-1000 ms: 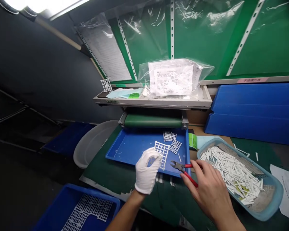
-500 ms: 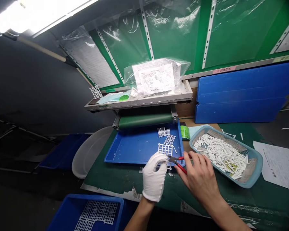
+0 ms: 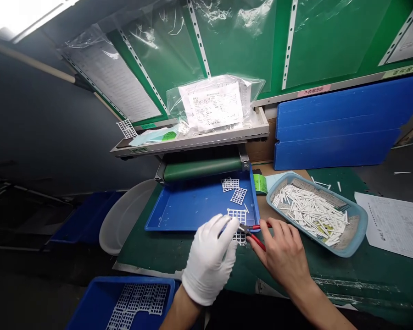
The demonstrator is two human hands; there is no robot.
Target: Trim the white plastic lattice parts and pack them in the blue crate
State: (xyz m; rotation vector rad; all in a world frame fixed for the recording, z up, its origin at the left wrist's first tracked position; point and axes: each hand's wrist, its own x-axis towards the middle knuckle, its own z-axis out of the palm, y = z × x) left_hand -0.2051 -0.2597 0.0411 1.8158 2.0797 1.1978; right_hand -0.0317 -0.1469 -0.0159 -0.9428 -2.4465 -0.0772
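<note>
My left hand (image 3: 209,261), in a white glove, has its fingers bent and closed at the left edge of a white plastic grid (image 3: 240,237); the exact grip is partly hidden behind the fingers. The bare right hand (image 3: 282,250) is wrapped round the red handles of side cutters (image 3: 256,242). Their dark jaws lie over the middle of the grid, close to the gloved fingertips. Beyond the hands, a blue tray (image 3: 179,228) holds more white grids (image 3: 239,195) and a thin white stick (image 3: 247,208).
A light-blue basket (image 3: 359,229) of short white sticks (image 3: 309,213) stands at right, beside a printed sheet (image 3: 395,224). At lower left is a blue bin (image 3: 86,298) with stacked grids (image 3: 141,298). A green roller (image 3: 203,168) and shelf (image 3: 192,145) overhang the tray.
My left hand has turned and shifted left and down, showing more of the back of the glove. The right hand keeps the cutters at the grid. The whole view has shifted slightly.
</note>
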